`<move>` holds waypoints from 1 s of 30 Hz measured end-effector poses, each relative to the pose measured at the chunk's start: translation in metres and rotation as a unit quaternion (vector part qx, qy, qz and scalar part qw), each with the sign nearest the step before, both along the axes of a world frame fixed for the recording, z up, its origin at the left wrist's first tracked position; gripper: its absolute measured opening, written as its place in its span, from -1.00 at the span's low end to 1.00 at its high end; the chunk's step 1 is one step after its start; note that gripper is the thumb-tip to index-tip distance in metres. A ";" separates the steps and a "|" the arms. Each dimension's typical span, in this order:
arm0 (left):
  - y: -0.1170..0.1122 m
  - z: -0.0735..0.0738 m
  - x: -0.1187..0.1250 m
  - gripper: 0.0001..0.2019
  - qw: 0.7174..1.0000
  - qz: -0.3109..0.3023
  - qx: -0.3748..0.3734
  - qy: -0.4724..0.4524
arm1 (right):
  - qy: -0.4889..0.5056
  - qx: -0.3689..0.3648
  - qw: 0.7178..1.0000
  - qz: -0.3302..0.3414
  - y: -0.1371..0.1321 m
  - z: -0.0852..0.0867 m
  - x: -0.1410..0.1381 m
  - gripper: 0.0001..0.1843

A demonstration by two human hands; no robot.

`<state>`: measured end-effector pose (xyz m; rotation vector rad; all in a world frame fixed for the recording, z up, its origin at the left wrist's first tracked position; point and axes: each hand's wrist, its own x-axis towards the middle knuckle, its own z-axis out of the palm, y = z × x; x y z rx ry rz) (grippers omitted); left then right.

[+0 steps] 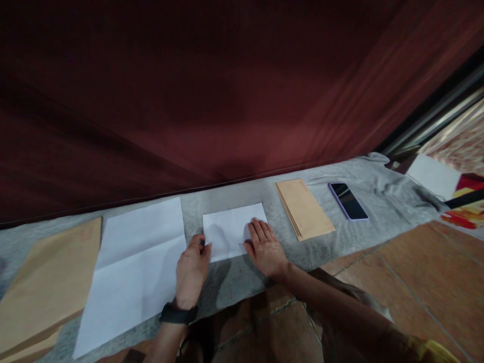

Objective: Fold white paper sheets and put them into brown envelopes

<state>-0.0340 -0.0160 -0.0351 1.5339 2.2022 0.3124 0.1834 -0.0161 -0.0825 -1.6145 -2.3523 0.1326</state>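
Note:
A folded white sheet of paper (pixel 229 229) lies flat before me on the grey cloth. At its left edge my left hand (pixel 193 267) is closed, thumb on the paper and fingers curled by the edge. My right hand (pixel 266 247) rests palm down on the sheet's right side, fingers stretched out and covering its lower right corner. Left of my left hand is a larger white sheet (pixel 139 262) with crease lines across it. To the right of my right hand sits a small stack of brown envelopes (pixel 306 209).
Large brown envelopes (pixel 53 277) are piled at the far left. A phone in a purple case (pixel 348 201) lies on the grey cloth (pixel 393 196) at the right. Dark red fabric (pixel 234 101) hangs behind the surface. Tiled floor (pixel 416 267) shows at the lower right.

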 end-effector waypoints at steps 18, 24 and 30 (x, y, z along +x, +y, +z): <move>-0.020 0.001 0.023 -0.69 0.959 -0.112 0.159 0.206 | 0.008 0.005 1.000 -0.004 0.000 -0.004 -0.001 -0.36; -0.021 -0.034 0.048 -0.54 0.933 -0.212 0.271 0.104 | 0.014 0.017 1.000 -0.007 -0.002 -0.003 -0.001 -0.38; -0.021 -0.048 0.076 -0.43 0.933 -0.238 0.249 0.100 | 0.009 0.027 1.000 0.000 -0.002 -0.008 0.000 -0.39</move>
